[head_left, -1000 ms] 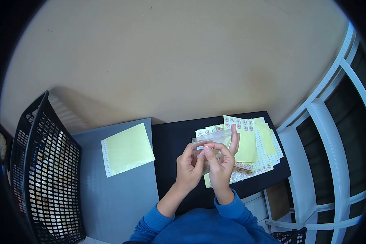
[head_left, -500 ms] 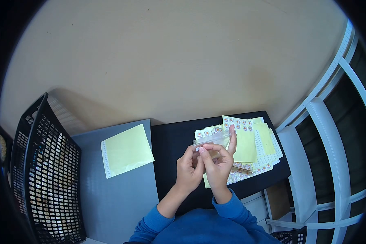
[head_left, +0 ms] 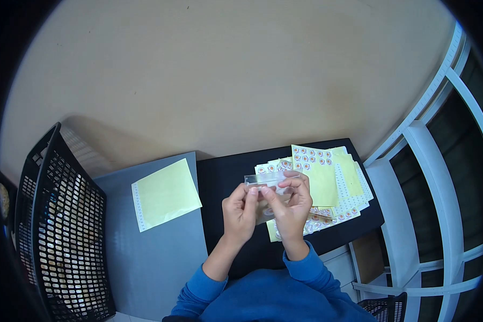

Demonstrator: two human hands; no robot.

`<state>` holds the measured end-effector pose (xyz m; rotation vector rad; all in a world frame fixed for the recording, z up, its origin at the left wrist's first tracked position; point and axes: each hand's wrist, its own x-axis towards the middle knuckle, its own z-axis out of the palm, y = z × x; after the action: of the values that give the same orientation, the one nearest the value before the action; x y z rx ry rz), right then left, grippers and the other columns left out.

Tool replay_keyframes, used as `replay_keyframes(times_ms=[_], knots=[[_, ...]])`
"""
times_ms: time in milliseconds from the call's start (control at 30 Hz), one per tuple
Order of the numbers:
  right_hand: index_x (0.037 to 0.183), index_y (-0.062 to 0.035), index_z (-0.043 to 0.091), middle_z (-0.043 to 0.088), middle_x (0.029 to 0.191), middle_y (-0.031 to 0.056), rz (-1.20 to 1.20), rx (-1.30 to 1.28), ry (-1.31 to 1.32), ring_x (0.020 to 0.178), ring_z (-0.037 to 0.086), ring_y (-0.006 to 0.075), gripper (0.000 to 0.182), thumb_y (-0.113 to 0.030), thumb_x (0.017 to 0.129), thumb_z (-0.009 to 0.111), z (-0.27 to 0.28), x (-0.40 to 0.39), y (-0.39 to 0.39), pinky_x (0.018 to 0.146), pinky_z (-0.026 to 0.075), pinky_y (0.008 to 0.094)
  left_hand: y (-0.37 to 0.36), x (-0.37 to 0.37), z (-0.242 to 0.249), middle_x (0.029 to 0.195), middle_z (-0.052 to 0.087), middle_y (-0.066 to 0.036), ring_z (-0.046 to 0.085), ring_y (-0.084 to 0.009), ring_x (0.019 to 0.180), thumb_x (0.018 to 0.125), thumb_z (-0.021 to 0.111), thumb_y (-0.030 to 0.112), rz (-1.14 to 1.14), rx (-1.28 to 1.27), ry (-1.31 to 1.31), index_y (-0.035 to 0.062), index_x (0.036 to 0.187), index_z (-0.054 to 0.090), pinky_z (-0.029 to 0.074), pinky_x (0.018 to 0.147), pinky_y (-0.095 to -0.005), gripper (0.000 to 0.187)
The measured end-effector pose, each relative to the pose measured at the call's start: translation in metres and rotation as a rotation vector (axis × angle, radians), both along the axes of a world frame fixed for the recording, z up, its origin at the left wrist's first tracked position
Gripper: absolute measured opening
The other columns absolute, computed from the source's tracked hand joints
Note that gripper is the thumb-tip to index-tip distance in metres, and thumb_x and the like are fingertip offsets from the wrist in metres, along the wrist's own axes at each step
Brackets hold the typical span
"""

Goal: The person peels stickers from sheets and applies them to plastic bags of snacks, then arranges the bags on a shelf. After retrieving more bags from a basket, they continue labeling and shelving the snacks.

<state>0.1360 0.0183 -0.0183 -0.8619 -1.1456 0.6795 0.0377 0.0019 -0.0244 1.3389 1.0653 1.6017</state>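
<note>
Left hand (head_left: 240,206) and right hand (head_left: 291,206) pinch a small clear bag (head_left: 271,185) above the sticker sheets (head_left: 327,185) (worktop (head_left: 225,177) beneath); slippery film could slide free.

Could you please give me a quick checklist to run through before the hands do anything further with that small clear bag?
1. Left hand pinches the clear bag: ok.
2. Right hand grips the bag's top edge: ok.
3. Bag held above the black mat, apart from it: ok.
4. Bag mouth sealed: cannot tell.
5. Sticker sheets within reach, right of the hands: ok.
6. Bag's contents: cannot tell.
</note>
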Motion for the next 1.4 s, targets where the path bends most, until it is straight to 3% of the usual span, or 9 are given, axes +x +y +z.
replay_keyframes(times_ms=[67, 200, 300, 400, 633, 833, 1133, 1300, 1400], knots=[[0.073, -0.0039, 0.054, 0.051, 0.086, 0.0064, 0.076, -0.055, 0.008, 0.082, 0.050, 0.0139, 0.015, -0.003, 0.066, 0.068, -0.002, 0.007, 0.001, 0.068, 0.039, 0.0229, 0.001, -0.003, 0.000, 0.081, 0.063, -0.010, 0.059, -0.0099, 0.074, 0.089, 0.044, 0.013, -0.003, -0.008, -0.041, -0.0044, 0.089, 0.056, 0.046, 0.066, -0.0220, 0.021], [0.082, -0.0029, 0.057, 0.051, 0.091, 0.0065, 0.195, -0.034, 0.052, 0.082, 0.051, 0.0135, 0.016, -0.002, 0.068, 0.065, 0.002, 0.013, 0.001, 0.071, 0.040, 0.0235, 0.002, -0.003, 0.010, 0.081, 0.062, -0.010, 0.060, -0.0114, 0.077, 0.088, 0.047, 0.010, -0.070, -0.010, -0.224, -0.0041, 0.092, 0.055, 0.048, 0.067, -0.0221, 0.017], [0.102, -0.0024, 0.054, 0.050, 0.099, 0.0083, 0.315, 0.042, -0.069, 0.086, 0.053, 0.0141, 0.035, 0.003, 0.069, 0.063, 0.008, 0.015, -0.003, 0.075, 0.044, 0.0249, 0.003, -0.009, 0.011, 0.086, 0.062, -0.010, 0.060, -0.0118, 0.079, 0.088, 0.047, 0.009, -0.084, -0.027, -0.282, -0.0037, 0.092, 0.054, 0.048, 0.069, -0.0223, 0.015], [0.122, -0.0025, 0.038, 0.048, 0.111, 0.0136, 0.537, -0.125, -0.028, 0.093, 0.055, 0.0177, 0.059, 0.007, 0.069, 0.063, 0.009, 0.020, -0.007, 0.079, 0.047, 0.0275, 0.002, -0.010, 0.011, 0.088, 0.061, -0.009, 0.059, -0.0120, 0.081, 0.088, 0.047, 0.010, -0.072, -0.028, -0.289, -0.0034, 0.093, 0.054, 0.047, 0.070, -0.0222, 0.016], [0.122, -0.0024, 0.038, 0.051, 0.109, 0.0139, 0.456, -0.081, -0.036, 0.094, 0.055, 0.0179, 0.060, 0.002, 0.069, 0.066, 0.011, 0.025, -0.025, 0.079, 0.047, 0.0279, -0.004, -0.005, 0.014, 0.087, 0.060, -0.008, 0.057, -0.0105, 0.082, 0.090, 0.044, 0.012, -0.097, -0.015, -0.255, -0.0028, 0.093, 0.055, 0.045, 0.074, -0.0233, 0.019], [0.120, -0.0025, 0.041, 0.052, 0.108, 0.0144, 0.247, -0.114, -0.246, 0.092, 0.056, 0.0196, 0.059, -0.002, 0.068, 0.067, 0.000, 0.039, -0.045, 0.078, 0.045, 0.0283, -0.004, 0.012, 0.002, 0.081, 0.059, -0.006, 0.052, -0.0075, 0.067, 0.093, 0.034, 0.021, -0.161, -0.020, -0.344, -0.0028, 0.089, 0.056, 0.043, 0.062, -0.0206, 0.033], [0.128, -0.0053, 0.031, 0.044, 0.122, 0.0160, 0.149, -0.270, -0.190, 0.111, 0.047, 0.0248, 0.067, 0.000, 0.070, 0.063, -0.007, 0.083, -0.112, 0.085, 0.045, 0.0318, -0.029, 0.062, -0.015, 0.081, 0.059, -0.007, 0.055, -0.0085, 0.072, 0.093, 0.035, 0.019, -0.355, -0.185, -0.297, -0.0038, 0.092, 0.054, 0.044, 0.064, -0.0214, 0.030], [0.128, -0.0057, 0.031, 0.044, 0.122, 0.0144, 0.003, -0.297, -0.164, 0.110, 0.047, 0.0231, 0.067, 0.000, 0.070, 0.063, -0.013, 0.121, -0.164, 0.082, 0.046, 0.0305, -0.066, 0.102, -0.022, 0.081, 0.059, -0.008, 0.056, -0.0103, 0.073, 0.093, 0.034, 0.021, -0.513, -0.232, -0.221, -0.0034, 0.088, 0.055, 0.044, 0.066, -0.0224, 0.032], [0.129, -0.0078, 0.032, 0.051, 0.113, 0.0127, -0.057, -0.304, -0.179, 0.097, 0.055, 0.0187, 0.069, 0.000, 0.068, 0.064, -0.013, 0.150, -0.200, 0.078, 0.047, 0.0284, -0.088, 0.129, -0.024, 0.081, 0.061, -0.009, 0.056, -0.0107, 0.074, 0.093, 0.035, 0.019, -0.636, -0.243, -0.190, -0.0031, 0.087, 0.057, 0.043, 0.068, -0.0226, 0.032]])
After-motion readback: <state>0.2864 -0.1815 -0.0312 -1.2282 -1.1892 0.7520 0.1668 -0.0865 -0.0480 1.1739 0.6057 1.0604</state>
